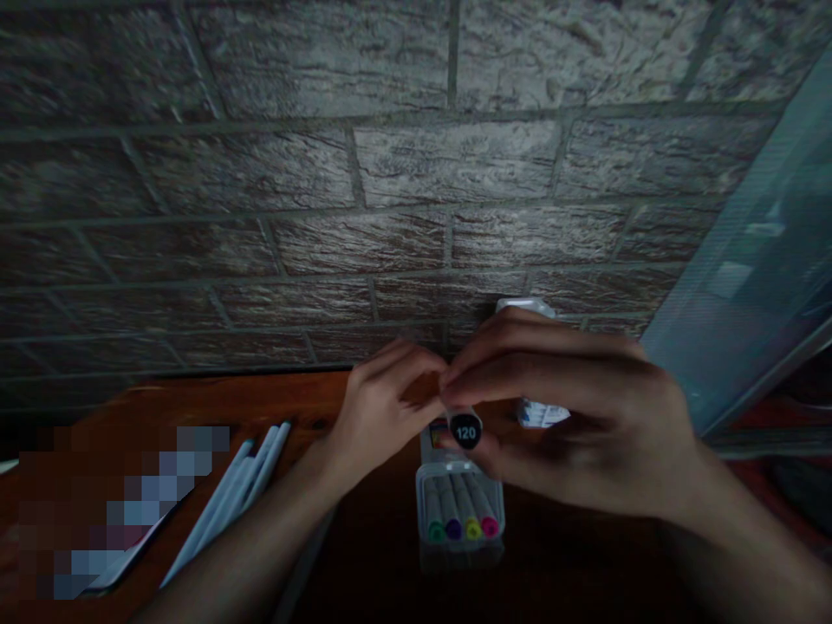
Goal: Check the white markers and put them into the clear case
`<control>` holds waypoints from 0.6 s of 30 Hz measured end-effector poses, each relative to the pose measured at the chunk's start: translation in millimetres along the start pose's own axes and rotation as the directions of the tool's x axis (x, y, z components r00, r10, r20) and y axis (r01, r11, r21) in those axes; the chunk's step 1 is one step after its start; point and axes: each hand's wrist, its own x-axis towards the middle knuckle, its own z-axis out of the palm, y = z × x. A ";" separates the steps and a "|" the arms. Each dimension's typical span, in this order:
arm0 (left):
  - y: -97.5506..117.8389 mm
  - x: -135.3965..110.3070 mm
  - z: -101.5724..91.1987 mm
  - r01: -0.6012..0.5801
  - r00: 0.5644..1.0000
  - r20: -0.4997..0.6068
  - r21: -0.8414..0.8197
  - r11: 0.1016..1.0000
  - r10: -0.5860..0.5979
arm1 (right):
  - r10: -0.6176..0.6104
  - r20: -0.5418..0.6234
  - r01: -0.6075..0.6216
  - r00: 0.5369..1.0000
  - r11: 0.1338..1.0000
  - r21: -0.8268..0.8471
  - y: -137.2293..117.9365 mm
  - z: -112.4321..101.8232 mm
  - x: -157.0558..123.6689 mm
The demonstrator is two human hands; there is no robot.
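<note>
Head view: my right fingers (pixel 546 375) pinch a marker (pixel 466 432), its black end reading 120, above the surface (pixel 162 400). My left fingers (pixel 414 354) curl at its far end; whether they grip it I cannot tell. Below, a case (pixel 429 471) holds four markers (pixel 464 507). Pens (pixel 227 494) lie toward the left edge, brick wall (pixel 364 234) along the back edge.
</note>
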 end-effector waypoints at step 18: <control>-4.6 -2.0 4.3 0.361 0.928 0.040 -0.335 0.870 -0.370 | 0.540 -0.187 -0.431 0.821 0.800 0.418 57.1 -40.8 -12.7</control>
